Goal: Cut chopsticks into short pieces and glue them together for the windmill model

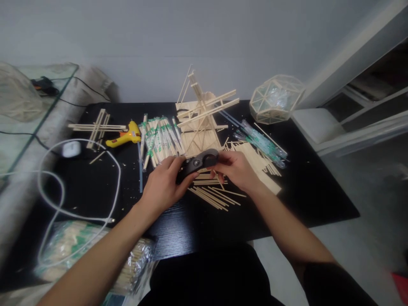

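My left hand (165,180) is wrapped round a dark grey hand cutter (199,161) with a round pivot and a curved head. Beside that head, my right hand (234,166) has its fingers curled in a pinch. A thin wooden stick (219,180) shows at these fingertips; the rest of it is hidden. Under both hands, loose wooden sticks (215,199) lie spread on the black table (178,229). Just behind stands a model built of wooden sticks (204,106), with slanted beams on a flat stick base.
Left of the model are a yellow glue gun (127,135), wrapped chopsticks (159,138) and a stick frame (98,127). A white cable (117,182) loops at left above bagged sticks (73,242). At right are more wrapped packs (263,140) and a faceted stick ball (276,100).
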### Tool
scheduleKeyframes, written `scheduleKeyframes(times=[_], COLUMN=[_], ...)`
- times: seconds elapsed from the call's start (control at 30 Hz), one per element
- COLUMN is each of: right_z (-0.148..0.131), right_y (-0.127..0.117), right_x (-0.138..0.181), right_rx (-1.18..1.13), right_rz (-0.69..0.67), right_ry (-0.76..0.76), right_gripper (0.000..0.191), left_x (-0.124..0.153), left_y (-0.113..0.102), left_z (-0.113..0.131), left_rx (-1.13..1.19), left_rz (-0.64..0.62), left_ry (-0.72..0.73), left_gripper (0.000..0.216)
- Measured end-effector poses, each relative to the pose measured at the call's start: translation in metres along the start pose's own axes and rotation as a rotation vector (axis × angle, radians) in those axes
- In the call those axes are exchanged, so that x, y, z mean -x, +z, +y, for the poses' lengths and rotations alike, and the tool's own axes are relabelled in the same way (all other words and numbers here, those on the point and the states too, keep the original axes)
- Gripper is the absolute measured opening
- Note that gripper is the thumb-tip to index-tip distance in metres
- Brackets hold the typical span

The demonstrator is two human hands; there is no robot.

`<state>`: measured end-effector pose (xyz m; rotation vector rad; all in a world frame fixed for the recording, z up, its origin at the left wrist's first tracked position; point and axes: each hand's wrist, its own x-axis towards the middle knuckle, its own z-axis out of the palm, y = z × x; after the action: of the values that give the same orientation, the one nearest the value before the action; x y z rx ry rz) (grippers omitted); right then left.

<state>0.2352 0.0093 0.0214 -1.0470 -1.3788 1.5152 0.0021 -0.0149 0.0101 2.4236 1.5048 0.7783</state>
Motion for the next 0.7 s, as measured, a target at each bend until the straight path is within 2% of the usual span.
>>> scheduleKeyframes(times=[0.23,0.7], right_z=[0.0016,0.0019], right_y=[0.0009,0.0022], right_x=[0.0008,0.0013], right_rx=[0.083,0.062], right_rz=[0.042,0.077], right_ry=[-0.02,-0.011], right_gripper=[0.022,0.023], left_x=[0.001,0.0013], left_y=[-0.0009,-0.0007], left_z=[0.0006,0.0017], left_rx=[-0.011,-0.031], left_rz=[-0.013,-0.029], left_ry=[-0.015,-0.031], left_gripper=[0.043,0.043])
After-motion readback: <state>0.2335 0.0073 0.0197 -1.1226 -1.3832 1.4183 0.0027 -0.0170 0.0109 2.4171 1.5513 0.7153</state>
